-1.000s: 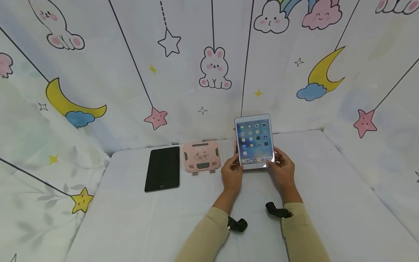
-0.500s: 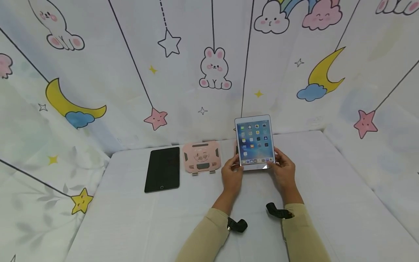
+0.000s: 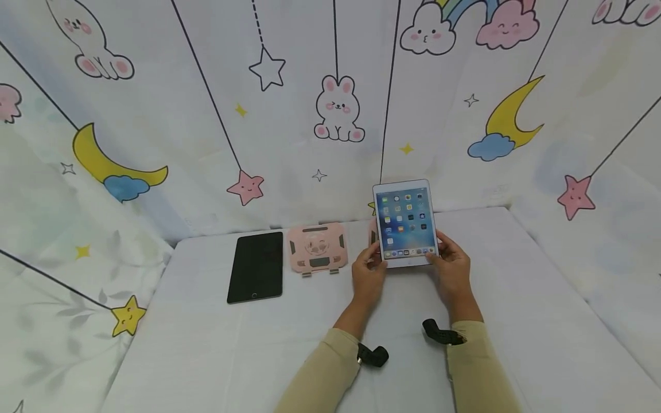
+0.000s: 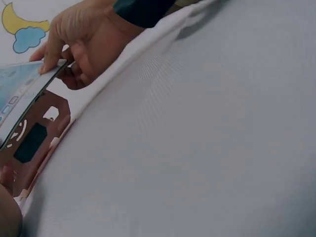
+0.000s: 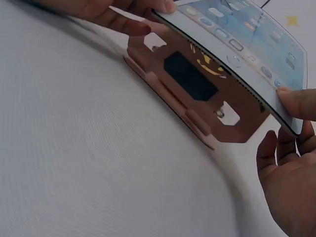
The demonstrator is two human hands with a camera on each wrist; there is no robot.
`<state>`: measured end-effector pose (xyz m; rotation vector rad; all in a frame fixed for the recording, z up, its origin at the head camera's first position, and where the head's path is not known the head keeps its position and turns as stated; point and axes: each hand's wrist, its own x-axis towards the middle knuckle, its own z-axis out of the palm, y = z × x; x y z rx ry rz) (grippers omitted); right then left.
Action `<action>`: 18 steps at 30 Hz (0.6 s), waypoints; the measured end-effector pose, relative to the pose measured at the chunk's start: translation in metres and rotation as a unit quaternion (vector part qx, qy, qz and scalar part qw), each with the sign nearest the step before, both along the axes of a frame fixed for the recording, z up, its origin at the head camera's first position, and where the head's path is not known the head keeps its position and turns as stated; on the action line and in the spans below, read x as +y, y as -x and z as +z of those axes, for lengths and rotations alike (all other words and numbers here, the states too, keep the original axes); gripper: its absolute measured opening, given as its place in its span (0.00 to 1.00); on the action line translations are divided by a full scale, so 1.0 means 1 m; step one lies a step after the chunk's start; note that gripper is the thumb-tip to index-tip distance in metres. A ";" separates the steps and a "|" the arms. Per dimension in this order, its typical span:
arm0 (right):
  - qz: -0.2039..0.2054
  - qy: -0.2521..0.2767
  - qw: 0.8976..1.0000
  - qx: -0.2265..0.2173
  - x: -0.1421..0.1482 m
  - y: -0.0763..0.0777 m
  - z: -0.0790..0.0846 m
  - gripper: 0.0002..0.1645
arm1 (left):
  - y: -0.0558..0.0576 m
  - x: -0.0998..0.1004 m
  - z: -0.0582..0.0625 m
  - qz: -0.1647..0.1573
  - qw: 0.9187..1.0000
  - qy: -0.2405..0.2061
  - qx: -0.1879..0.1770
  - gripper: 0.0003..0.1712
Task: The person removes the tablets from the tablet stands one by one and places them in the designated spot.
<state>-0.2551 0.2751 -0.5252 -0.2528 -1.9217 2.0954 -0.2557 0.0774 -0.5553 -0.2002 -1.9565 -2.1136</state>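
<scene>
A white-bordered tablet (image 3: 408,218) with its screen lit and app icons showing is held tilted, face toward the head camera. My left hand (image 3: 369,278) grips its lower left corner. At the lower right corner, my right hand (image 3: 451,275) pinches it, thumb on the front border and fingers behind. Behind and below the tablet is a pink piece of a tablet case (image 5: 249,128) with a dark patch and cutouts, mostly hidden in the head view. A gap shows between the tablet's lower edge and this case in the right wrist view.
A second pink case piece (image 3: 330,261) lies flat left of my hands. Farther left is a black tablet (image 3: 255,267) with a dark screen. The white-covered table (image 3: 289,344) backs onto a cartoon-printed cloth (image 3: 289,149).
The tablet and both hands have shifted slightly to the right in the head view, the right hand a bit more. Both hands keep their grip; the other items stay where they were.
</scene>
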 end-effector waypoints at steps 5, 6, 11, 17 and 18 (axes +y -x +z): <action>0.004 0.037 0.999 0.026 0.019 -0.004 0.011 0.39 | 0.000 0.013 0.010 -0.031 0.999 0.030 0.021 0.31; 0.005 0.053 0.998 0.033 0.024 -0.006 0.013 0.39 | 0.000 0.016 0.014 -0.038 0.998 0.037 0.023 0.31; 0.020 0.154 0.984 0.085 0.050 -0.015 0.018 0.37 | -0.003 0.036 0.032 -0.071 0.995 0.066 0.014 0.32; 0.047 0.243 0.956 0.156 0.081 -0.029 0.018 0.35 | -0.009 0.061 0.045 -0.135 0.988 0.071 0.003 0.34; 0.046 0.248 0.954 0.162 0.085 -0.031 0.018 0.35 | -0.009 0.065 0.046 -0.148 0.987 0.068 0.002 0.35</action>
